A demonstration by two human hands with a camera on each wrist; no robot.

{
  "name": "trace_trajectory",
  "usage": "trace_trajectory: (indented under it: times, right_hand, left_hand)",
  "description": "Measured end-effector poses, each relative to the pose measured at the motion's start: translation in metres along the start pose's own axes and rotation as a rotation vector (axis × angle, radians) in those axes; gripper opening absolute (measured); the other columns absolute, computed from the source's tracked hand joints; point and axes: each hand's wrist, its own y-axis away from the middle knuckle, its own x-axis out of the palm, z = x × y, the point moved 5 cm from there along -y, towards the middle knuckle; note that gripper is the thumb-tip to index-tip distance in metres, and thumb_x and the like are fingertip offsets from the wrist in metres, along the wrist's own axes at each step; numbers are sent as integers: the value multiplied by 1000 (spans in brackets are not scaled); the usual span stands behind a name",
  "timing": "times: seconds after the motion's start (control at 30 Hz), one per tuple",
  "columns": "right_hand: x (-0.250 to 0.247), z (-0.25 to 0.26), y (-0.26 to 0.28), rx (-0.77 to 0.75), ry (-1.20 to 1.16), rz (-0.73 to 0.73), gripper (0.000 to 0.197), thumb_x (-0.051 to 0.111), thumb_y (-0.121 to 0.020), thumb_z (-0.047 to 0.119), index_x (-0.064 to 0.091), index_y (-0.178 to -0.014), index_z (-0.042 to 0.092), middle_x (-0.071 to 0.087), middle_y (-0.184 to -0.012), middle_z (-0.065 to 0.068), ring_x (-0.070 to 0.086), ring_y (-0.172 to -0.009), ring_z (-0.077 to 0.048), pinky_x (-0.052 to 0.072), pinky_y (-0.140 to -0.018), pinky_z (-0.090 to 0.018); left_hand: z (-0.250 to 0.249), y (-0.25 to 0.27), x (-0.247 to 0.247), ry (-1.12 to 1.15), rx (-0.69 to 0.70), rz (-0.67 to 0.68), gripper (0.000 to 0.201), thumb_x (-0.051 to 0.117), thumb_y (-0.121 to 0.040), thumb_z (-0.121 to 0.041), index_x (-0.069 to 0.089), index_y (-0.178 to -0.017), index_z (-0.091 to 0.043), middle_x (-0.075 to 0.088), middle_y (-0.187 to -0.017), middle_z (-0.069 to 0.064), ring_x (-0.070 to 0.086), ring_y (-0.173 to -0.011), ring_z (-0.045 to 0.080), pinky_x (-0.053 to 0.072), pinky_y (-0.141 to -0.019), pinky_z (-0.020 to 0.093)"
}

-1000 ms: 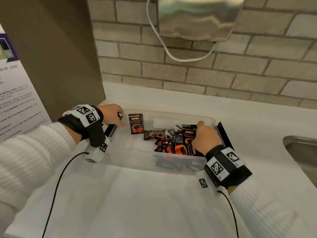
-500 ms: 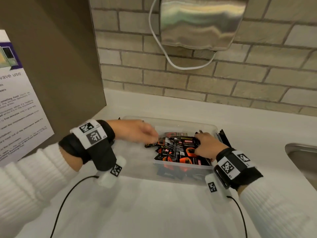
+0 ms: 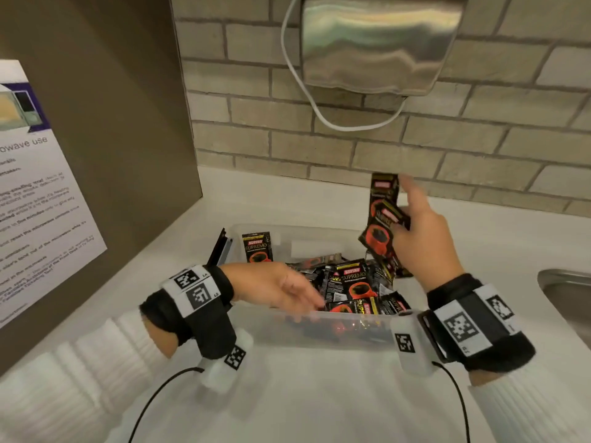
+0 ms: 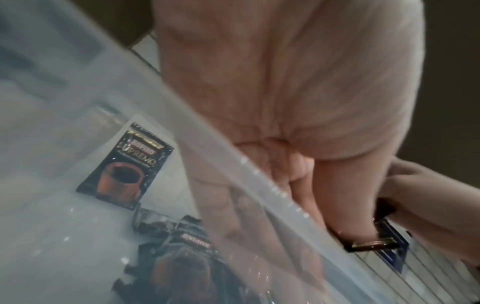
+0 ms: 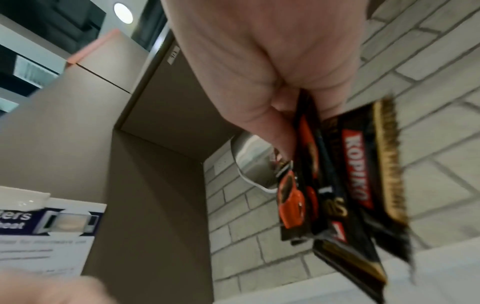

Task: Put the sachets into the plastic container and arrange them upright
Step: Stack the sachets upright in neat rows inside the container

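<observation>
Your right hand (image 3: 422, 238) pinches a fan of glossy black-and-orange foil coffee sachets (image 3: 382, 219): light, floppy, likely slippery. Grip mid-body. Left hand (image 3: 275, 287) is relaxed, fingers extended into the clear plastic container (image 3: 319, 327).

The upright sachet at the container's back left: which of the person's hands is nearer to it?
Left. The left hand reaches in just in front of the upright sachet; the right hand is raised at the far side, gripping sachets.

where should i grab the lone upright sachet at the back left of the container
Pinch the top edge of the upright sachet from above with thumb and finger on its two flat faces. It stands on end against the plastic container wall, apart from the pile, so the top seam is free.
</observation>
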Motion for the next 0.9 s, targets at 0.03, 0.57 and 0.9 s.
trace_trajectory:
  times: [0.03,0.57,0.9]
  right_hand:
    - [1,9,1,-15,-113,5,72,50,-88,-4,23,-147,27,66,-93,1,64,-83,-17,47,-68,-17]
    - [146,22,9,394,-637,171,26,61,-88,11,57,-113,16,63,-103,-6,63,-94,-21,53,-86,-37]
    - [145,15,16,487,-690,25,23,71,-79,12,49,-82,9,60,-88,-22,63,-79,-36,54,-78,-53]
  left_hand:
    - [-2,0,-4,91,-2,-73,37,55,-91,-29,52,-127,-24,65,-115,-5,63,-94,3,50,-86,20]
    - [36,19,-43,1129,103,-506,36,39,-99,-15,44,-135,-16,61,-122,13,62,-105,27,51,-88,47]
    - [34,18,-39,955,44,-668,28,37,-101,-25,47,-127,-22,61,-117,4,60,-102,17,51,-87,39]
